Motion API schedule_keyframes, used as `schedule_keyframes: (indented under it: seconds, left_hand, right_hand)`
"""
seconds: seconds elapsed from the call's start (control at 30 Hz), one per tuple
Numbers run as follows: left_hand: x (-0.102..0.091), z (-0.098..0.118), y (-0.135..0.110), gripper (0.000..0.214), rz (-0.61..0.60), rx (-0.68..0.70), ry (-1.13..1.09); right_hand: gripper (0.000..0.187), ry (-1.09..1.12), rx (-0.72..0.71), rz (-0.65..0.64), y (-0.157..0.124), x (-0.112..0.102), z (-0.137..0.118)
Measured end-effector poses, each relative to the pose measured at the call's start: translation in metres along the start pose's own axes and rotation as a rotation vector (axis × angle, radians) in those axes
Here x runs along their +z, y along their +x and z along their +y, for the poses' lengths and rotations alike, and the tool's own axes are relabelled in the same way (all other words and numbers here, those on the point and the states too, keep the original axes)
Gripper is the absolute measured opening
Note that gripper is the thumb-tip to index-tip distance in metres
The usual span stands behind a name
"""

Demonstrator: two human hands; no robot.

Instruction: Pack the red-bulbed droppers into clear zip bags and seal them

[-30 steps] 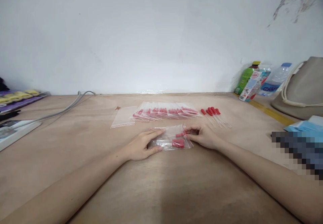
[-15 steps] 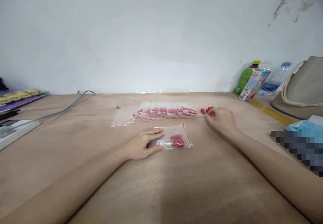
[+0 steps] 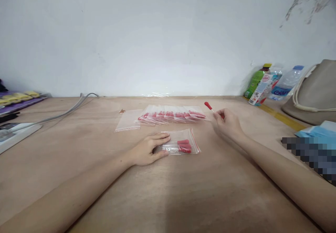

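My left hand (image 3: 149,150) rests on the closed end of a clear zip bag (image 3: 181,145) that lies flat on the wooden table (image 3: 168,191) and holds a few red-bulbed droppers; thumb and fingers pinch the bag. My right hand (image 3: 228,124) is farther back and to the right, fingers closed on a dropper (image 3: 209,107) whose red bulb points up and to the left. More loose droppers lie hidden under that hand. Behind the bag, a row of filled zip bags (image 3: 173,115) overlaps in a line.
An empty zip bag (image 3: 128,121) lies left of the row. Bottles (image 3: 265,84) stand at the back right by a beige bag (image 3: 315,93). A grey cable (image 3: 65,112) and a white tray (image 3: 15,135) sit at the left. A blue pack (image 3: 317,131) lies at the right edge.
My right hand left the bag's mouth, reached back right to the loose droppers, and has lifted one off the table. My left hand stayed on the bag.
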State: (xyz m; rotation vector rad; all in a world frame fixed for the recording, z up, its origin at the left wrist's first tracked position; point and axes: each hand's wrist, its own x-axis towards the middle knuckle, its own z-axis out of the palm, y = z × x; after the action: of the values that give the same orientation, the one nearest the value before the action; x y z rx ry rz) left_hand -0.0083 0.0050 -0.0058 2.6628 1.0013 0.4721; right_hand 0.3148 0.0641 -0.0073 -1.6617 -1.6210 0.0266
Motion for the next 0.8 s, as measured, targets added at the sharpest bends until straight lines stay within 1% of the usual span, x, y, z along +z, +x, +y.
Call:
schedule_keyframes:
  seconds: [0.03, 0.07, 0.13, 0.17, 0.23, 0.3, 0.33, 0.4, 0.5, 0.57, 0.6, 0.63, 0.8]
  left_hand:
    - [0.0, 0.0, 0.0, 0.051, 0.001, 0.001, 0.001]
    - [0.0, 0.0, 0.0, 0.051, 0.002, 0.001, 0.002]
    - [0.0, 0.001, 0.0, 0.051, 0.001, 0.003, 0.005]
    - [0.0, 0.001, 0.0, 0.052, 0.001, 0.003, 0.005]
    - [0.0, 0.001, 0.0, 0.052, 0.001, 0.007, 0.006]
    - [0.0, 0.001, 0.0, 0.051, 0.002, 0.007, 0.004]
    - [0.0, 0.001, 0.0, 0.051, 0.002, 0.008, 0.003]
    - [0.001, 0.001, 0.0, 0.051, 0.006, 0.012, 0.002]
    - [0.0, 0.001, 0.0, 0.051, 0.013, 0.021, 0.007]
    - [0.0, 0.001, 0.0, 0.051, 0.017, 0.019, 0.009]
    - [-0.001, 0.002, 0.0, 0.052, 0.019, 0.017, 0.006]
    - [-0.001, 0.002, 0.0, 0.052, 0.021, 0.016, 0.002]
    - [-0.001, 0.003, 0.0, 0.054, 0.032, 0.033, -0.018]
  right_hand:
    - [0.025, 0.179, -0.01, 0.015, -0.003, 0.002, -0.003]
    - [0.031, 0.348, -0.015, 0.006, -0.008, 0.004, -0.008]
    - [0.052, 0.632, 0.0, -0.07, -0.019, 0.009, -0.018]
    - [0.063, 0.734, 0.021, -0.125, -0.024, 0.011, -0.024]
    - [0.079, 0.853, 0.078, -0.202, -0.034, 0.013, -0.034]
    - [0.086, 0.899, 0.132, -0.209, -0.041, 0.014, -0.04]
    - [0.086, 0.916, 0.154, -0.199, -0.043, 0.014, -0.043]
    - [0.08, 0.966, 0.207, -0.192, -0.045, 0.016, -0.046]
    - [0.054, 1.074, 0.338, -0.267, -0.046, 0.019, -0.047]
    - [0.038, 1.116, 0.389, -0.34, -0.045, 0.02, -0.044]
    - [0.034, 1.102, 0.377, -0.377, -0.044, 0.02, -0.041]
    - [0.032, 1.055, 0.337, -0.416, -0.042, 0.018, -0.038]
    - [0.031, 0.608, -0.035, -0.608, -0.024, 0.002, -0.013]
